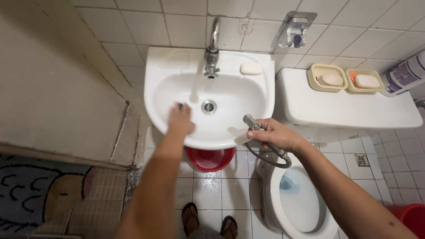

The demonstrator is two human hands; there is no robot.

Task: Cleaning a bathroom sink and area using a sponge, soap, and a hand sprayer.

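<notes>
- My left hand (180, 119) lies palm-down inside the white sink (168, 66), fingers flat on the basin wall just left of the drain (209, 106); something small and dark pokes out at the fingertips, but I cannot tell what it is or whether the hand grips it.
- My right hand (276, 134) is curled tight around a metal spray nozzle (250, 121), its head aimed over the front right rim of the sink (its hose (270, 163) loops down beside the toilet (301, 208)).
- Water appears to run from the tap (212, 53) into the basin.
- Judging progress: the basin looks wet and mostly white, so washing seems under way; I see no spray leaving the nozzle, and the rim and the ledge around the soap bar (251, 68) look untouched.
- A red bucket (210, 158) stands beneath the sink.
</notes>
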